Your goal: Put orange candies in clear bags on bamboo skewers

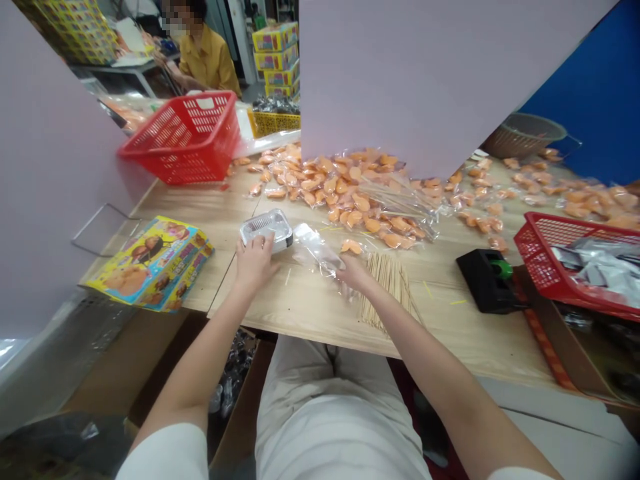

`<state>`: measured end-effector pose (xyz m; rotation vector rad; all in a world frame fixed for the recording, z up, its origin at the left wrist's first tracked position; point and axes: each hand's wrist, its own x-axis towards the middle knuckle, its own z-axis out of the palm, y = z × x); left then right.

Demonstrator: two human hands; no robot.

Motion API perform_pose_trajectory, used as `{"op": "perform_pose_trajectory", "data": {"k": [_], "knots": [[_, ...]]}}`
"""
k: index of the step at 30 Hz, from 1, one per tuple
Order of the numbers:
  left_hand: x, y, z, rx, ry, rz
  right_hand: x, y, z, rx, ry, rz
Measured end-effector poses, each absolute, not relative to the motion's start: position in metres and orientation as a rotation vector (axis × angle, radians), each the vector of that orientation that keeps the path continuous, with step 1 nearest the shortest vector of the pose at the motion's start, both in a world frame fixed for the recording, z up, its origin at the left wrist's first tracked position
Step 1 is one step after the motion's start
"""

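My left hand (256,261) lies with stretched fingers on the near rim of a silvery, clear-topped food container (269,225), its thumb apart to the right. My right hand (354,272) is closed at the right end of a clear plastic sleeve (317,247); its fingertips are partly hidden. A bundle of thin wooden sticks (387,287) lies beside and partly under my right wrist. Just beyond that hand is an orange wrapped piece (351,247). Behind is a heap of orange pieces in clear wrappers (340,183), with bagged sticks (400,200) on top.
Printed flat boxes (150,263) are stacked at left, below a red basket (183,143). At right stand a black tape dispenser (485,280) and a red basket of packets (575,267). A pale partition (380,80) rises behind. A person in yellow (210,57) sits beyond.
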<state>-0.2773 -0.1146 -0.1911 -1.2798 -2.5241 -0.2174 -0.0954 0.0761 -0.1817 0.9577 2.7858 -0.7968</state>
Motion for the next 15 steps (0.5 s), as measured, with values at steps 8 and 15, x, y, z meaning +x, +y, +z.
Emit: {"op": "perform_pose_trajectory", "data": {"k": [8,15], "knots": [[-0.307,-0.114,-0.196,-1.387,-2.546,-0.147,-0.085,0.09,-0.1,0.322,2.609,-0.472],[-0.311,-0.116,-0.179,-1.294,-2.582,-0.11,-0.15,0.086,-0.113,0.468,2.497,-0.559]]}}
